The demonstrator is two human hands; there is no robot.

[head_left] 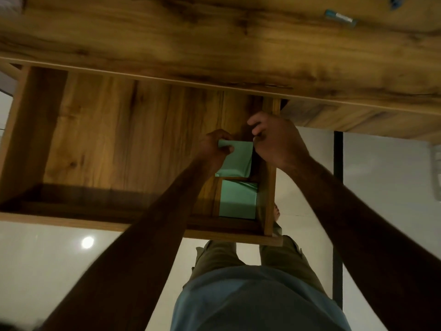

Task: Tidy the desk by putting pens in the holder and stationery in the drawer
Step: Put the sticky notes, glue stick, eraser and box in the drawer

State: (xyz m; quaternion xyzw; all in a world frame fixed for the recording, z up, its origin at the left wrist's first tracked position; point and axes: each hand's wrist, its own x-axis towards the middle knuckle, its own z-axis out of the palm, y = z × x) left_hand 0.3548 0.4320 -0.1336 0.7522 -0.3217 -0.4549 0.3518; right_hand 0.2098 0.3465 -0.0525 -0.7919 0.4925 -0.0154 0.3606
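The wooden drawer (114, 139) is pulled out wide below the desk top (214, 39). Over its right end, both hands hold a green pad of paper (238, 158). My left hand (214, 146) pinches the pad's upper left corner. At the pad's upper right corner my right hand (276, 139) has its fingers curled against the edge. A second green pad (237, 199) lies flat in the drawer's near right corner, just below the held one. At the far right of the desk top rests a blue-and-white pen-like item (340, 17).
The drawer's right wall (268, 199) runs just under my right wrist. A black desk leg (337, 199) stands to the right over a pale tiled floor (59, 259). A dark object (395, 2) shows at the desk's top right edge.
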